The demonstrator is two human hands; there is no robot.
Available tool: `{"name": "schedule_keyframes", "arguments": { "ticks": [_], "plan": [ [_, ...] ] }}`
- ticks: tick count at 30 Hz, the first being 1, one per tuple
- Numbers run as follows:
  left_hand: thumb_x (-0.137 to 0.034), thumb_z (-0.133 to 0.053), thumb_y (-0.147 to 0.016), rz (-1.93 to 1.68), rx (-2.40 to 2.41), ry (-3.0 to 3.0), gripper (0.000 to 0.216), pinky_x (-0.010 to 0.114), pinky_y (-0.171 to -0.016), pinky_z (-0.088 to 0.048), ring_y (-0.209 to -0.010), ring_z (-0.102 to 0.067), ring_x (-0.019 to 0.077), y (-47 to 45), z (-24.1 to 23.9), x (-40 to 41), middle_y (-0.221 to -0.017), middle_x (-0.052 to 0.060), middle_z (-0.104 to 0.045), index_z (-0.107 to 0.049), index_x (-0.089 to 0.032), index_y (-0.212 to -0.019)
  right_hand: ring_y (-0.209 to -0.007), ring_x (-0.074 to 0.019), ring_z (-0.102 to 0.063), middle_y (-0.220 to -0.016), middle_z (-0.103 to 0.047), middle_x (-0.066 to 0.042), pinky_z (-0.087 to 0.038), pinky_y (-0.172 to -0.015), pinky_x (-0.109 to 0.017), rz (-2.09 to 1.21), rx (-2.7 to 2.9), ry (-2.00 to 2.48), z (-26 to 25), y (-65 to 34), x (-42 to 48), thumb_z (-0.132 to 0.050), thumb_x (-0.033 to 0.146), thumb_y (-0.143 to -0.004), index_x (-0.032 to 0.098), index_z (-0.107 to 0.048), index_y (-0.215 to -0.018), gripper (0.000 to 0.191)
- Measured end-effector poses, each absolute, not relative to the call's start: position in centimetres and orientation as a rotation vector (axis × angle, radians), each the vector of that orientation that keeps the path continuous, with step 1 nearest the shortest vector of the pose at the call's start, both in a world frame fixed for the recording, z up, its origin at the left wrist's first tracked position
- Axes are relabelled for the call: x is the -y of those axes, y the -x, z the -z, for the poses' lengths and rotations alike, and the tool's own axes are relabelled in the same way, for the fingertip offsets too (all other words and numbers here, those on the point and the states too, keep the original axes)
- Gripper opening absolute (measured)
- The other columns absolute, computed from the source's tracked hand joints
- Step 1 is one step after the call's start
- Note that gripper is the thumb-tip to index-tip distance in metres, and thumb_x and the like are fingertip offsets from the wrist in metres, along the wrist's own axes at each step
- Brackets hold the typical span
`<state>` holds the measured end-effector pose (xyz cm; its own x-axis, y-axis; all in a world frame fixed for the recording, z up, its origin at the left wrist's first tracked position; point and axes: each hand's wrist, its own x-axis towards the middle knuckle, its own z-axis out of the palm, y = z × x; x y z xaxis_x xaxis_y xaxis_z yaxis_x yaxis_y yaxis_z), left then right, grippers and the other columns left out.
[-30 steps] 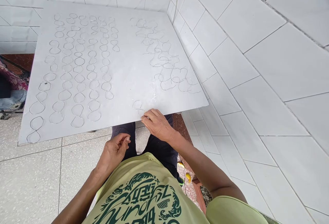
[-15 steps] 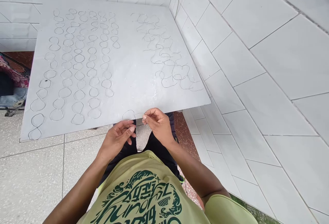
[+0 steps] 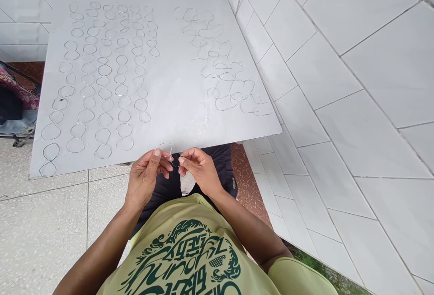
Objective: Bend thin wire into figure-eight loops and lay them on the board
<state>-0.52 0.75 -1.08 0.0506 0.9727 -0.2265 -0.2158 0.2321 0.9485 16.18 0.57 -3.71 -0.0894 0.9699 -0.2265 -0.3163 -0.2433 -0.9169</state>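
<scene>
Over the near edge of a white board [image 3: 176, 114], my left hand [image 3: 145, 175] pinches a thin curved wire [image 3: 166, 143] between thumb and fingers. Close beside it, my right hand [image 3: 198, 168] grips the same wire near its other end, thumb against the fingertips. The wire arcs above the left fingers and dips between the two hands; its ends are hidden by the fingers. Figure-eight wire loops [image 3: 103, 143] lie in several columns on the left of the board. On its right side rests a loose spread of bent, open wires [image 3: 225, 78].
White tiled walls [image 3: 339, 82] stand behind and along the right of the board. At far left there is a rack with cloth [image 3: 20, 121] on it. Speckled floor tiles [image 3: 61, 213] lie below, with a reddish strip [image 3: 249, 182] to the right of the legs.
Both hands have shifted left and drawn closer together, with the wire between them. My left thumb has risen onto the wire. The view has tilted slightly.
</scene>
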Motion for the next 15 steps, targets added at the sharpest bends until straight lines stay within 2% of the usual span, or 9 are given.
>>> {"name": "schedule_keyframes", "arguments": {
  "ticks": [5,8,11,15],
  "plan": [
    [-0.044,-0.063,-0.099,-1.108,-1.095,-0.833,0.03,0.027,-0.057,-0.05,-0.074,-0.064,0.0159,0.83,0.93,-0.9,-0.097,0.008,-0.07,-0.076,-0.017,-0.093,-0.057,-0.0131,-0.06,-0.066,-0.067,0.002,-0.05,-0.057,-0.027,-1.544,0.889,1.095,3.25,-15.84,-0.35,-0.076,0.039,-0.088,0.02,-0.066,-0.088,0.022],
    [-0.041,-0.071,-0.094,-0.987,-1.082,-0.832,0.024,0.026,-0.058,-0.05,-0.074,-0.063,0.0153,0.9,0.93,-0.83,-0.098,0.008,-0.071,-0.077,-0.017,-0.094,-0.057,-0.0135,-0.061,-0.067,-0.067,0.001,-0.051,-0.055,-0.027,-1.52,0.867,1.105,3.34,-15.45,-0.23,-0.077,0.04,-0.087,0.02,-0.065,-0.086,0.023],
    [-0.04,-0.074,-0.092,-0.9,-1.085,-0.9,0.023,0.026,-0.059,-0.05,-0.074,-0.064,0.0165,0.83,1.08,-0.58,-0.086,0.006,-0.07,-0.078,-0.017,-0.091,-0.057,-0.014,-0.062,-0.069,-0.067,0.0,-0.051,-0.054,-0.027,-1.485,0.942,1.143,3.69,-15.27,-0.02,-0.074,0.042,-0.09,0.02,-0.064,-0.086,0.024],
    [-0.042,-0.07,-0.095,-0.864,-1.087,-1.013,0.024,0.027,-0.064,-0.052,-0.075,-0.064,0.0166,0.91,1.57,-0.28,-0.082,0.005,-0.07,-0.077,-0.019,-0.091,-0.062,-0.0144,-0.062,-0.077,-0.068,-0.001,-0.049,-0.059,-0.028,-1.18,1.284,1.266,4.08,-15.67,0.08,-0.063,0.041,-0.098,0.022,-0.063,-0.091,0.02]
  ]
}}
